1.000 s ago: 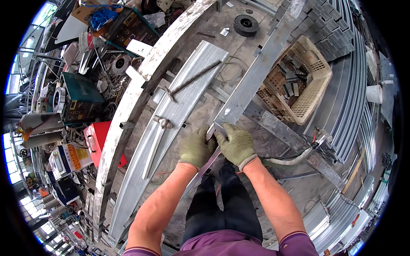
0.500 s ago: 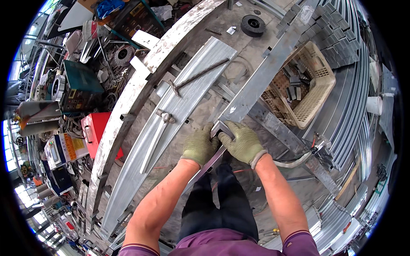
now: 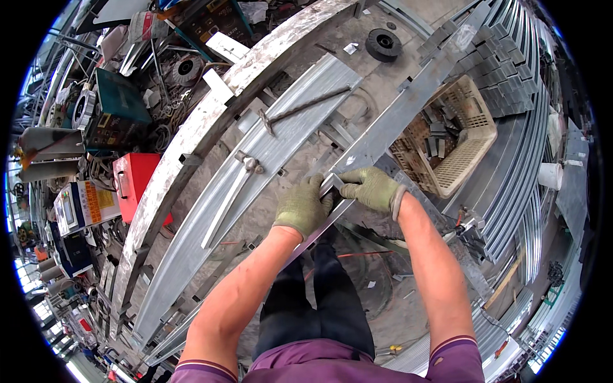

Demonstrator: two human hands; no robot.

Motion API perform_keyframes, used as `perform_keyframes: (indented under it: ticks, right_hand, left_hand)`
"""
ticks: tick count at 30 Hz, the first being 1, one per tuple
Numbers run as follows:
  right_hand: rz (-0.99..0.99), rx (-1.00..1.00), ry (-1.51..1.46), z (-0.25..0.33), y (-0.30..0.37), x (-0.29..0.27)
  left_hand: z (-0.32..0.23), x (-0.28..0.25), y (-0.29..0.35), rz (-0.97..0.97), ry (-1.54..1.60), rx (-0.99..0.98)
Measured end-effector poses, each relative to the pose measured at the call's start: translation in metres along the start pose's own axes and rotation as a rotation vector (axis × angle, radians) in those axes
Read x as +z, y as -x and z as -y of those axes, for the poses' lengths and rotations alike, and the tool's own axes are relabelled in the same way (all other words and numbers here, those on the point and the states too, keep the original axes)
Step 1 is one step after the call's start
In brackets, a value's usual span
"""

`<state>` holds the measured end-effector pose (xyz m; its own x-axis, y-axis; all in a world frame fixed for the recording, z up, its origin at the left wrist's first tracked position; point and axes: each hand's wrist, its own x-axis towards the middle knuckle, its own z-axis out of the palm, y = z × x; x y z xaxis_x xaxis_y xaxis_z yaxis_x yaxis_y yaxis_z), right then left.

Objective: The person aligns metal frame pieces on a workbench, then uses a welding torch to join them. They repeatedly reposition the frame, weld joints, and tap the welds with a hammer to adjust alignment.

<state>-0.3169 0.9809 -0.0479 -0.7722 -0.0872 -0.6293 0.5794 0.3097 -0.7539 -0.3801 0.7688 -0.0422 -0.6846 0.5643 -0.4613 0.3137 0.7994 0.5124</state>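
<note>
Head view, metal piece [image 3: 331,183], between gloved fingers [image 3: 352,184]

Olive-green gloved hands [image 3: 303,205], silver-grey beam [image 3: 401,119], purple shirt [image 3: 319,365] (striped cuffs [image 3: 452,345]).

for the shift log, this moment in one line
left hand: on short metal piece | right hand: same piece | nearby: grey beam

Floor [image 3: 313,153] lies open between the long beam [image 3: 389,124] and wide channel [image 3: 287,140]; a crate [image 3: 465,158] blocks the beam's right.
</note>
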Motion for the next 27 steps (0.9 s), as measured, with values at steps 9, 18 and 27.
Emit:
perform_keyframes:
  ticks: [9, 18, 27]
  right_hand:
    - [0.105, 0.153, 0.110, 0.021, -0.009, -0.020]
    - [0.104, 0.004, 0.007, -0.001, -0.012, -0.018]
    - [0.003, -0.044, 0.026, -0.010, -0.001, -0.003]
  left_hand:
    - [0.004, 0.027, 0.093, -0.476, 0.144, 0.412]
    - [0.014, 0.065, 0.074, -0.113, -0.040, -0.009]
    - [0.009, 0.063, 0.074, -0.092, -0.100, -0.009]
